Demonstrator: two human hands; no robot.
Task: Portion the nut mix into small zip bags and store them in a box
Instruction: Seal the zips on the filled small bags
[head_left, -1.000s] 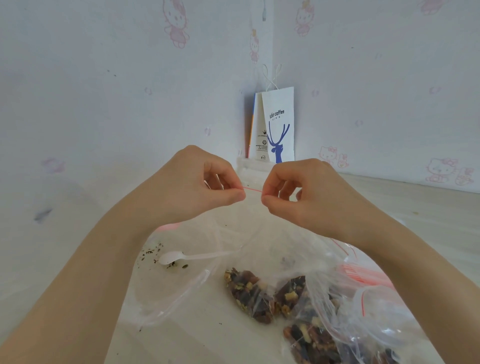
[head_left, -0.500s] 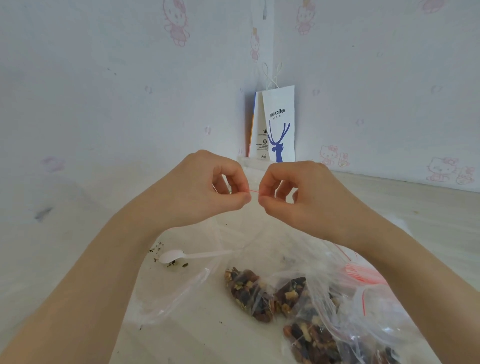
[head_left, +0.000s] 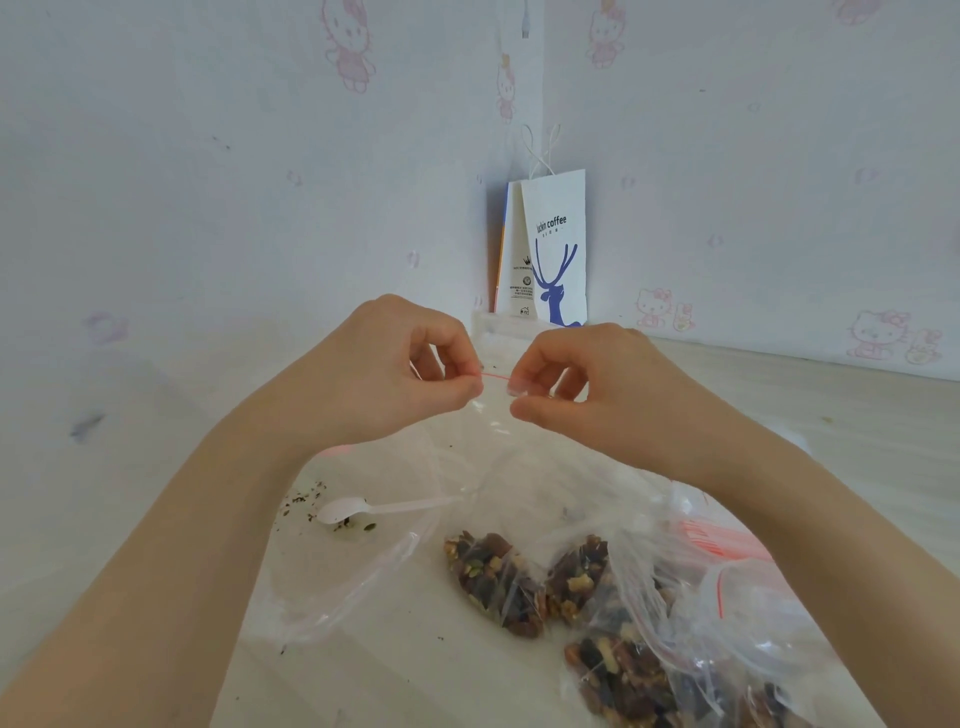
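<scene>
At centre frame, the left hand (head_left: 384, 374) and right hand (head_left: 587, 384) each pinch the red zip strip of a clear small zip bag (head_left: 493, 415) held above the table (head_left: 831, 415). Toward five o'clock lie filled bags of nut mix (head_left: 498, 582); a white plastic spoon (head_left: 353, 512) rests at seven o'clock.

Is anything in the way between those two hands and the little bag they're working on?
Nothing visible. The left hand and the right hand both already pinch the red strip along the top of the clear zip bag, held up above the table.
</scene>
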